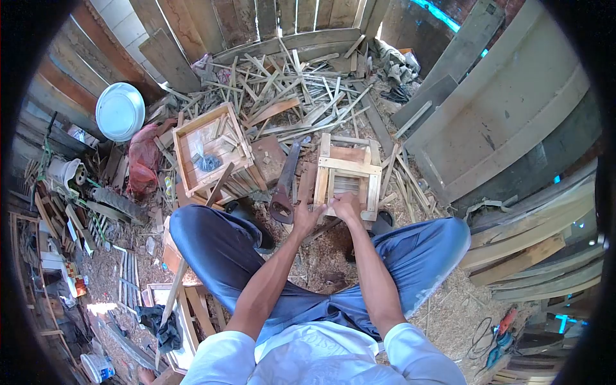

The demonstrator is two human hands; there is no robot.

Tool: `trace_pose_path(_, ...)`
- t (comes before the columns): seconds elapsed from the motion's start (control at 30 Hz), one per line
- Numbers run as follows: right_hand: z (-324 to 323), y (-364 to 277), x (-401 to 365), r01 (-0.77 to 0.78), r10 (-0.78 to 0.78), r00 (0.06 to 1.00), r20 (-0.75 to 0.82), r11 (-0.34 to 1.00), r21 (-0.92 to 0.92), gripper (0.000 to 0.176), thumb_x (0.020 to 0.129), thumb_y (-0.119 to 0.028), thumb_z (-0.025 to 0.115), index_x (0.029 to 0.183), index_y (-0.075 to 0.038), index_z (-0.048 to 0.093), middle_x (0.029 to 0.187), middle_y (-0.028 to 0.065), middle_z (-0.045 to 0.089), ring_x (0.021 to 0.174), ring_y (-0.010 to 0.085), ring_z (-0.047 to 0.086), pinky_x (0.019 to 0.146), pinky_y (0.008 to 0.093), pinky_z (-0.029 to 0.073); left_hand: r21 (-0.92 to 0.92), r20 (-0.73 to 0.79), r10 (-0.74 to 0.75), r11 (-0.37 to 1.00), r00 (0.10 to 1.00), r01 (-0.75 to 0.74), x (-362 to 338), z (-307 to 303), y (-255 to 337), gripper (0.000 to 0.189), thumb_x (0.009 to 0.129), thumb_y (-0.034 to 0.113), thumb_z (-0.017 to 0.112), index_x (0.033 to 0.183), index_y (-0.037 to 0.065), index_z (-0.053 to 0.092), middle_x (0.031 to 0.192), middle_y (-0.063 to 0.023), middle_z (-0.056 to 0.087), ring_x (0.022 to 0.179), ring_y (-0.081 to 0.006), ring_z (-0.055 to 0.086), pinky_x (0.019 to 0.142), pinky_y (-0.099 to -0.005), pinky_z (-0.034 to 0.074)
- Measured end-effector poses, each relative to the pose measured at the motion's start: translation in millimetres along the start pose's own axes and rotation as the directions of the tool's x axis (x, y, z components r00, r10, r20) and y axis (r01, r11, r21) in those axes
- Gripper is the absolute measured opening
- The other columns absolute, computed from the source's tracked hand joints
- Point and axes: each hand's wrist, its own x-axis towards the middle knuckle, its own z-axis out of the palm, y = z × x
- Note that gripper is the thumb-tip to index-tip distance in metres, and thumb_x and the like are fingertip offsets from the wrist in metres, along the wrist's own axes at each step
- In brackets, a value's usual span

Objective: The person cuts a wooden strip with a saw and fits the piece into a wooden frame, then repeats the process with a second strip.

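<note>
Steadying the pale, open wooden frame made of crossed slats (350, 168) is, I judge, the main point of the handwork I see via the head cam. It is on the ground, ahead of the knees, w/ both hands at its near side. My bare left hand (305, 218) reaches to the near left corner, its fingers close together; whether they clamp a slat, I cannot tell. My bare right hand (347, 206) has its fingers curled inward at the near slats, and the two hands are touching or almost so. What is between the fingertips is too small to tell, so I would not guess.

To do this well, IMO, one hand should brace the corner while the other applies slow, even pressure, b/c thin slats may twist or split if pushed from one side only. Fingertips should be clear of any slat edge that could pinch, esp. the thumbs. The handsaw w/ grey blade and brown handle (284, 186) lies to the left of the frame, near my left hand, so the wrist needs care w/ its teeth, pls.
</note>
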Motion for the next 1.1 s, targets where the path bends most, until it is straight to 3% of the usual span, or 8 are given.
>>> trace_pose_path(0.2,1,0,0,0.068,-0.066,0.997,0.028,0.995,-0.078,0.026,0.079,-0.035,0.067,0.095,-0.017,0.076,0.099,0.0134,0.071,0.102,0.0344,0.064,0.098,0.0602,0.032,-0.018,-0.021,0.028,0.999,0.999,-0.029,-4,-3,9,0.062,0.075,0.035,0.079,0.118,-0.004,0.058,0.106,-0.0224,0.067,0.100,-0.0330,0.064,0.088,-0.0407,0.048)
trace_pose_path(0.27,11,7,5,0.103,-0.100,0.991,-0.088,0.994,0.029,0.024,0.080,-0.034,0.066,0.093,-0.017,0.076,0.094,0.0129,0.072,0.098,0.0335,0.065,0.097,0.0612,0.030,-0.051,-0.031,0.039,0.998,0.999,-0.040,-4,-3,12,0.062,0.075,0.035,0.079,0.118,-0.004,0.058,0.105,-0.0226,0.067,0.100,-0.0329,0.065,0.088,-0.0403,0.048)
trace_pose_path(0.4,12,5,9,0.079,-0.074,0.996,-0.058,0.994,0.082,0.023,0.082,-0.033,0.063,0.089,-0.015,0.076,0.089,0.0137,0.072,0.093,0.0335,0.066,0.097,0.0598,0.027,-0.025,-0.073,0.067,0.997,0.995,-0.069,-3,-1,12,0.063,0.075,0.037,0.080,0.117,-0.004,0.058,0.104,-0.0228,0.067,0.098,-0.0325,0.065,0.087,-0.0394,0.049)
trace_pose_path(0.57,10,-1,1,0.087,-0.068,0.987,-0.145,0.988,0.130,0.022,0.084,-0.032,0.061,0.082,-0.014,0.074,0.082,0.0135,0.070,0.088,0.0336,0.066,0.095,0.0589,0.027,-0.040,-0.083,0.078,0.996,0.993,-0.082,-2,2,10,0.063,0.074,0.038,0.080,0.116,-0.004,0.059,0.104,-0.0233,0.068,0.098,-0.0333,0.066,0.087,-0.0402,0.049)
trace_pose_path(0.77,7,-7,0,0.092,-0.084,0.991,-0.105,0.993,0.073,0.019,0.084,-0.032,0.064,0.089,-0.018,0.075,0.080,0.0100,0.070,0.085,0.0306,0.066,0.090,0.0500,0.030,-0.011,-0.081,0.022,1.000,0.996,-0.023,-3,-1,19,0.065,0.073,0.039,0.080,0.118,-0.003,0.059,0.104,-0.0245,0.067,0.098,-0.0354,0.066,0.087,-0.0413,0.049)
trace_pose_path(1.0,12,-7,2,0.092,-0.075,0.984,-0.162,0.991,0.100,0.020,0.084,-0.032,0.066,0.093,-0.017,0.076,0.080,0.0105,0.071,0.083,0.0292,0.066,0.091,0.0476,0.030,-0.064,-0.087,0.045,0.997,0.995,-0.051,-2,-1,24,0.065,0.075,0.039,0.078,0.120,-0.003,0.056,0.103,-0.0234,0.068,0.096,-0.0341,0.066,0.085,-0.0413,0.049)
trace_pose_path(1.07,13,-6,3,0.130,-0.100,0.982,-0.163,0.975,0.182,0.019,0.085,-0.032,0.062,0.084,-0.018,0.075,0.075,0.0097,0.071,0.086,0.0310,0.066,0.100,0.0617,0.022,-0.064,-0.105,0.061,0.996,0.993,-0.068,-1,1,23,0.065,0.076,0.039,0.078,0.121,-0.002,0.055,0.102,-0.0231,0.068,0.095,-0.0338,0.066,0.085,-0.0413,0.049)
trace_pose_path(1.1,11,-7,2,0.127,-0.097,0.982,-0.163,0.975,0.183,0.019,0.085,-0.032,0.062,0.084,-0.018,0.075,0.075,0.0097,0.071,0.086,0.0310,0.066,0.100,0.0617,0.022,-0.063,-0.125,0.079,0.994,0.989,-0.087,1,3,22,0.065,0.076,0.038,0.077,0.121,-0.002,0.055,0.102,-0.0227,0.068,0.094,-0.0336,0.067,0.086,-0.0412,0.049)
